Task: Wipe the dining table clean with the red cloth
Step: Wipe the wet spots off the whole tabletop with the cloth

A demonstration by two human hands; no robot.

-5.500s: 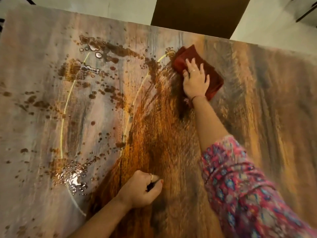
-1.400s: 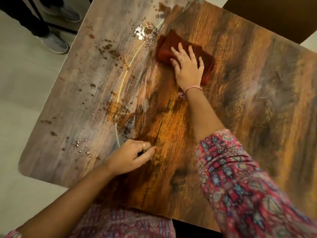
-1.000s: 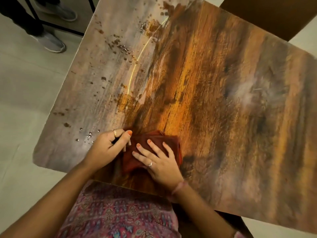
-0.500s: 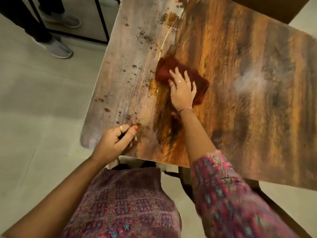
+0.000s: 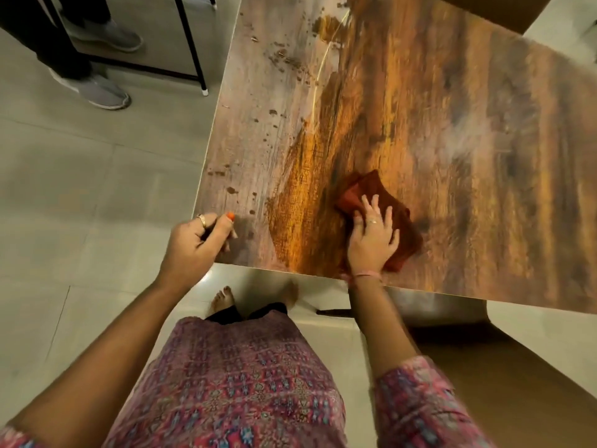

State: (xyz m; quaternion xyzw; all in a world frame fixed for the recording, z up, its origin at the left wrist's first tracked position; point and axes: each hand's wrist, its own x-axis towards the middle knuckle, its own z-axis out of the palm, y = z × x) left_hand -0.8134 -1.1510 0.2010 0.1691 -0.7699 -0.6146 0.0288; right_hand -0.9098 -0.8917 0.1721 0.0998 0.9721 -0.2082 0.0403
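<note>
The red cloth (image 5: 399, 210) lies crumpled on the wood-patterned dining table (image 5: 468, 130), close to its near edge. My right hand (image 5: 371, 240) presses flat on the cloth with fingers spread. My left hand (image 5: 197, 244) is curled into a loose fist at the table's near left corner, holding nothing I can see. Brown droplets and smears (image 5: 284, 59) remain along the table's left side. A wet darker streak (image 5: 310, 176) runs down the table to the left of the cloth.
Another person's grey shoes (image 5: 100, 92) and dark trouser legs stand on the tiled floor at upper left, behind a black metal frame (image 5: 190, 46). My bare feet (image 5: 223, 299) are under the table edge. A brown chair seat (image 5: 504, 383) sits at lower right.
My right hand has drawn the cloth back toward the near edge and to the right. The view has shifted, so the table's left edge and more floor show.
</note>
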